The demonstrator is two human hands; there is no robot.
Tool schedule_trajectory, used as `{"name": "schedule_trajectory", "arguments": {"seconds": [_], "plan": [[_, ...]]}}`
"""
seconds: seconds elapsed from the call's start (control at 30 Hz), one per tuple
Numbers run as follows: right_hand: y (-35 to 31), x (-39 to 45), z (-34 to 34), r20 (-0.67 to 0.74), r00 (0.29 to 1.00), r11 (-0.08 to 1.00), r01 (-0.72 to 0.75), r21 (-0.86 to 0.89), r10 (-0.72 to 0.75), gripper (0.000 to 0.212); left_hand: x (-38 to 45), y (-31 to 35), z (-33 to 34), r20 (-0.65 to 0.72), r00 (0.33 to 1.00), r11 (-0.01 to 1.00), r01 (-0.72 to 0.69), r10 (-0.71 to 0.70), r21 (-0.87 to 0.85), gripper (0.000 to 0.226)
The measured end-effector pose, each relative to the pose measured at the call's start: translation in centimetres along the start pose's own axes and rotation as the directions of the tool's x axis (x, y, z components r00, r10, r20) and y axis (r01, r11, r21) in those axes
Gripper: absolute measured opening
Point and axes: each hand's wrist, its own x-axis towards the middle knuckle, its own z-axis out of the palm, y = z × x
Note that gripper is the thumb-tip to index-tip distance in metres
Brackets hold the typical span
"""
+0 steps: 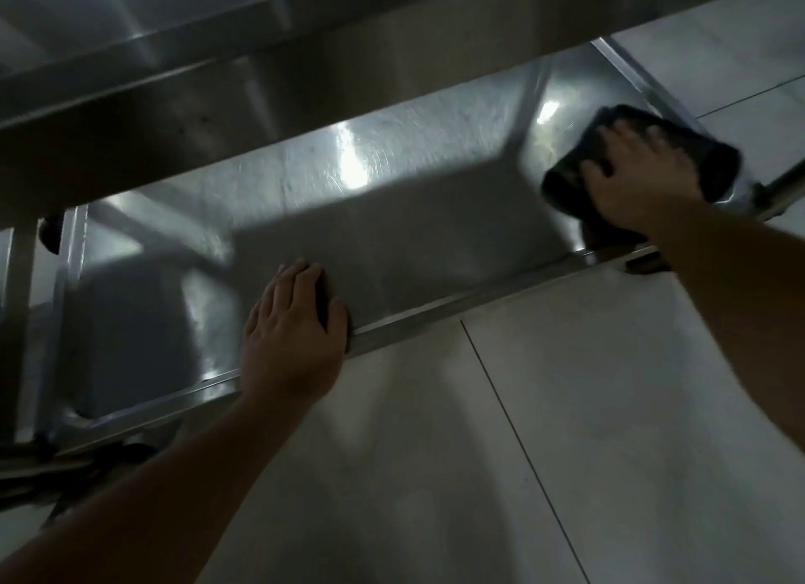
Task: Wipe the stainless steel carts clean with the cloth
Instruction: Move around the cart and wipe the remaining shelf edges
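Observation:
A stainless steel cart fills the upper half of the view. Its bottom shelf (392, 217) is a shallow tray with a raised rim. A dark cloth (714, 161) lies on the shelf's right end. My right hand (636, 182) presses flat on the cloth with spread fingers. My left hand (292, 326) rests on the shelf's front rim, fingers laid over the edge onto the shelf surface and thumb against the rim. The cart's upper shelf (218, 82) overhangs and hides the back of the bottom one.
Pale floor tiles (522, 453) spread out below and to the right of the cart. A caster wheel (50, 235) shows at the left under the upper shelf. Dark frame parts (87, 457) sit at the cart's lower left corner. A cart leg tube (784, 182) angles off at the right.

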Motion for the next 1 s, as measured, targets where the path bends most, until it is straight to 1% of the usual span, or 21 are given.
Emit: {"name": "schedule_trajectory", "arguments": {"seconds": [0.03, 0.1, 0.23, 0.3, 0.37, 0.43, 0.47, 0.53, 0.6, 0.67, 0.73, 0.77, 0.8, 0.87, 0.9, 0.93, 0.97, 1.0], "plan": [[1.8, 0.7, -0.6, 0.020, 0.997, 0.997, -0.072, 0.001, 0.072, 0.073, 0.0, 0.0, 0.0, -0.002, 1.000, 1.000, 0.006, -0.006, -0.005, 0.051], [3.1, 0.9, -1.0, 0.041, 0.990, 0.991, -0.134, -0.005, 0.134, 0.074, 0.0, 0.0, 0.1, -0.009, 1.000, 1.000, 0.012, -0.012, -0.006, 0.051], [0.6, -2.2, 0.0, 0.016, 0.978, 0.977, -0.210, 0.020, 0.210, 0.069, 0.0, 0.1, 0.2, -0.032, 0.999, 1.000, -0.003, 0.003, 0.020, 0.051], [-1.1, -4.7, 0.5, 0.023, 0.982, 0.982, -0.189, -0.007, 0.189, 0.069, 0.0, 0.2, 0.4, -0.044, 0.999, 1.000, -0.004, 0.006, 0.030, 0.051], [-3.5, -7.5, 1.0, 0.001, 0.996, 0.995, -0.093, -0.046, 0.093, 0.068, 0.0, 0.1, 0.5, -0.040, 0.999, 0.999, 0.001, 0.001, 0.038, 0.052], [-6.7, -10.6, 2.0, -0.076, 0.996, 0.999, 0.037, -0.023, -0.039, 0.062, 0.0, 0.1, 0.5, -0.037, 0.999, 0.999, 0.000, 0.001, 0.036, 0.053], [-8.6, -12.4, 2.8, -0.132, 0.984, 0.992, 0.125, 0.012, -0.122, 0.056, 0.0, 0.0, 0.5, -0.040, 0.999, 0.999, -0.002, 0.003, 0.037, 0.053], [-11.7, -15.3, 4.5, -0.248, 0.921, 0.944, 0.325, 0.060, -0.301, 0.043, 0.0, 0.0, 0.6, -0.045, 0.999, 0.999, -0.006, 0.008, 0.043, 0.052], [-13.1, -16.6, 5.7, -0.317, 0.838, 0.872, 0.486, 0.063, -0.444, 0.035, 0.0, 0.0, 0.5, -0.048, 0.999, 0.999, -0.012, 0.014, 0.041, 0.054], [-12.7, -16.3, 5.9, -0.350, 0.769, 0.811, 0.584, 0.044, -0.535, 0.032, 0.1, -0.1, 0.6, -0.048, 0.999, 0.999, -0.022, 0.024, 0.043, 0.057], [-11.4, -15.5, 5.5, -0.372, 0.723, 0.776, 0.631, 0.013, -0.582, 0.031, 0.1, -0.4, 0.6, -0.047, 0.998, 0.998, -0.034, 0.037, 0.050, 0.058], [-10.3, -15.1, 5.3, -0.390, 0.721, 0.781, 0.625, 0.007, -0.573, 0.031, 0.1, -0.6, 0.6, -0.045, 0.998, 0.998, -0.039, 0.042, 0.051, 0.058], [-8.9, -14.6, 5.0, -0.407, 0.737, 0.805, 0.593, 0.006, -0.540, 0.030, 0.1, -0.7, 0.6, -0.044, 0.998, 0.998, -0.044, 0.046, 0.050, 0.058], [-5.3, -13.0, 3.8, -0.402, 0.818, 0.888, 0.459, 0.022, -0.413, 0.031, 0.1, -0.8, 0.6, -0.042, 0.998, 0.998, -0.046, 0.048, 0.047, 0.059], [-3.1, -11.8, 2.9, -0.391, 0.868, 0.936, 0.350, 0.046, -0.306, 0.032, 0.2, -0.8, 0.5, -0.039, 0.998, 0.998, -0.047, 0.049, 0.049, 0.060], [-0.8, -10.6, 2.0, -0.388, 0.906, 0.973, 0.217, 0.083, -0.169, 0.034, 0.1, -0.8, 0.5, -0.034, 0.998, 0.998, -0.048, 0.049, 0.051, 0.060], [1.1, -9.5, 0.9, -0.386, 0.922, 0.988, 0.079, 0.131, -0.022, 0.036, 0.1, -0.7, 0.5, -0.030, 0.998, 0.997, -0.047, 0.049, 0.053, 0.060], [2.6, -8.5, 0.0, -0.376, 0.921, 0.984, -0.041, 0.176, 0.106, 0.041, 0.1, -0.7, 0.5, -0.029, 0.998, 0.997, -0.047, 0.048, 0.056, 0.059]]}}
